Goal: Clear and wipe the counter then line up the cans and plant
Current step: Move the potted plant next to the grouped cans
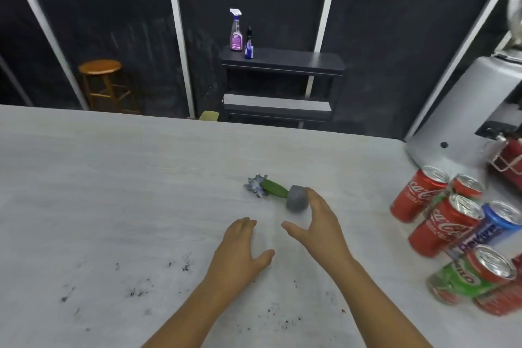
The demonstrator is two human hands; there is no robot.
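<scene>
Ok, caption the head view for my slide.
Right hand reaching for the tipped plant on a dirty counter.

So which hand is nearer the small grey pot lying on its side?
Right hand: fingertips beside the small grey pot. Left hand rests flat, nearer the person.

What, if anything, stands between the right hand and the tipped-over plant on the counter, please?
Nothing visible does. The right hand is open just beside the grey pot of the plant, which lies on its side. The cans are clustered well off to the right.
</scene>
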